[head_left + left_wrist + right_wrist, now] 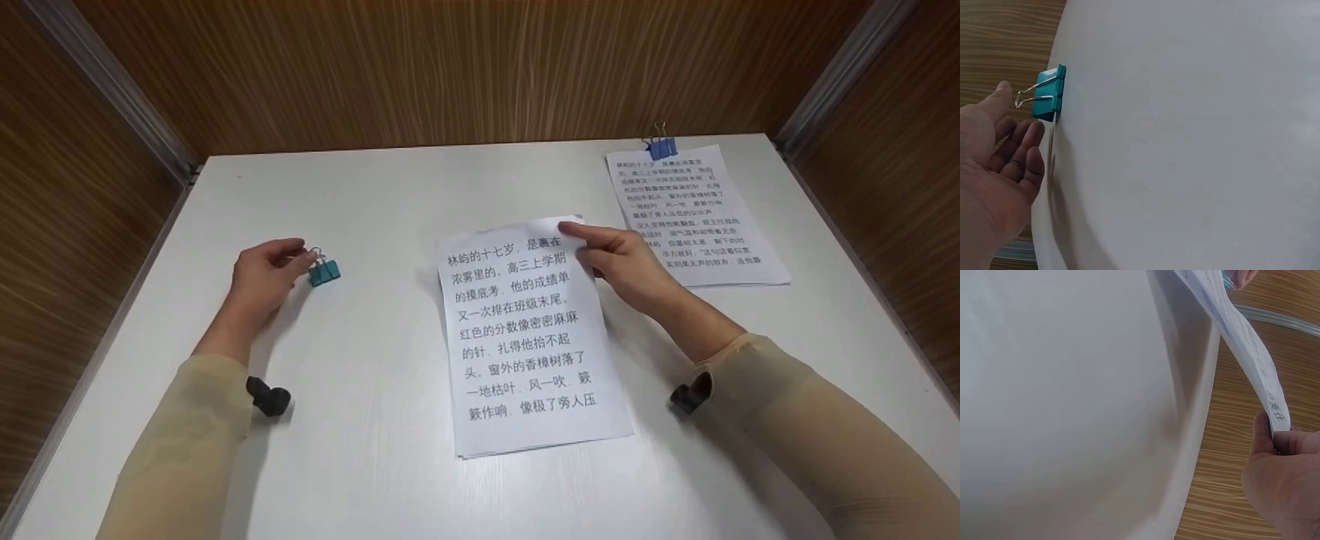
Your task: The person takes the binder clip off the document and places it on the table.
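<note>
A teal binder clip (325,273) stands on the white table at the left, its wire handles toward my left hand (264,274). In the left wrist view, the thumb and loosely bent fingers of that hand (1002,157) are spread around the handle side of the clip (1048,93), with a gap visible between them. My right hand (634,266) pinches the top right corner of a stack of printed paper sheets (525,337). The right wrist view shows the sheets (1252,354) raised off the table and slightly bowed, their edge between thumb and fingers of the hand (1286,472).
Behind my right hand, another printed stack (690,210) lies on the table (360,195), with a blue binder clip (662,148) on its top edge. Wood-grain panels (480,67) enclose the back and both sides of the table.
</note>
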{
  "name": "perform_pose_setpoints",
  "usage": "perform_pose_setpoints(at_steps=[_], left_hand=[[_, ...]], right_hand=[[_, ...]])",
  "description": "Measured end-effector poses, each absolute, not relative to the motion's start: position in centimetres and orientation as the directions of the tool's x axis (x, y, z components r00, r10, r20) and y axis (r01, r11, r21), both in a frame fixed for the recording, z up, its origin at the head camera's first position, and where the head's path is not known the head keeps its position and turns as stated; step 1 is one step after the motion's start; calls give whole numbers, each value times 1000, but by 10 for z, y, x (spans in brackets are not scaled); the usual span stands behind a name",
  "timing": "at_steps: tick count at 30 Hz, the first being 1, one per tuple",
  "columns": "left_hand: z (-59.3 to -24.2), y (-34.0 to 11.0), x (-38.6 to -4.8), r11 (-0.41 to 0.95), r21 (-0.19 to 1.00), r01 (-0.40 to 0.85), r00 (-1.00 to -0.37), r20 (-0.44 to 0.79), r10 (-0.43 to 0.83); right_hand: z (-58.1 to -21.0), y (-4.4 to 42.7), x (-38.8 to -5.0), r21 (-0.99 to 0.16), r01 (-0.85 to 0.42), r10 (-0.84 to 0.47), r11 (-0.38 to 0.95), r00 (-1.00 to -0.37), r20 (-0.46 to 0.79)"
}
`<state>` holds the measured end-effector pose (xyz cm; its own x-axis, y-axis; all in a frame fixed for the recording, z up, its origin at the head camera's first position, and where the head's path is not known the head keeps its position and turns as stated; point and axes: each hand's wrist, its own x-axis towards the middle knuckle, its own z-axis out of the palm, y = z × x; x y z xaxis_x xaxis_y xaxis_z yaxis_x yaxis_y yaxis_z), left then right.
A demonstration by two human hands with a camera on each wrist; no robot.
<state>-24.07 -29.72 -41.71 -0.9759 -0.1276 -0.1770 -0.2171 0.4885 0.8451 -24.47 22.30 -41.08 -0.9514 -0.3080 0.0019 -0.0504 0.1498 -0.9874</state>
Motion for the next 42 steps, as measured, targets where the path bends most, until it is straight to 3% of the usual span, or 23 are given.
perform_pose_setpoints(at_steps=[12,18,26,34,42], left_hand=[[-398,-270,-229,637,771,-14,-998,33,-62],[-395,-246,-225,687,717,115,-991,127,33],[-394,-208,-214,756,624,196,-981,124,151],[-403,-164,-189,861,449,240,-968,48,245],[-409,-129,-171,890,287,355,-926,-21,376]], right_hand=[[-419,225,-252,-982,-54,-263,182,-965,5],[-424,226,-256,-983,-23,-250,182,-968,-23],[-428,226,-259,-975,-4,-248,223,-967,-52],[-429,227,-260,-901,-120,-259,417,-966,8],[-422,227,-243,-665,-253,-315,703,-949,28]])
